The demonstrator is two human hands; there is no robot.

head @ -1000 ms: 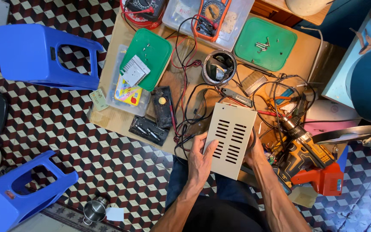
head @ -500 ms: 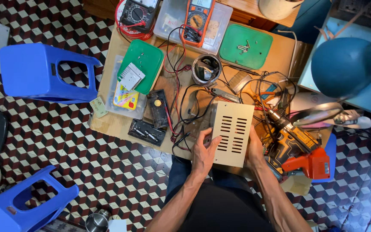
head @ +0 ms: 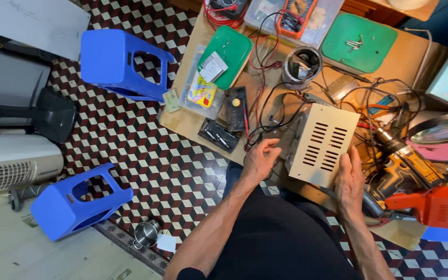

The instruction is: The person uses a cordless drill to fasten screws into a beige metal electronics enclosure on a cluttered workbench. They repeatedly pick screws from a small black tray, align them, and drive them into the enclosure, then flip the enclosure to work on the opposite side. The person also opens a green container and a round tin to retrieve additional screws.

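From the head view I see the beige vented metal box (head: pixel 323 144) lying tilted on the cluttered wooden worktop (head: pixel 182 122), near its front edge, with black and red wires (head: pixel 265 111) trailing at its left side. My right hand (head: pixel 349 182) lies flat and open against the box's lower right edge, its grip released, not closed around anything. My left hand (head: pixel 260 162) hovers just left of the box with fingers loosely curled, grasping nothing; an orange power drill (head: pixel 425 203) lies to the right.

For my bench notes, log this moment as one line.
left hand: open, off the box | right hand: flat against vented beige metal box | wooden table
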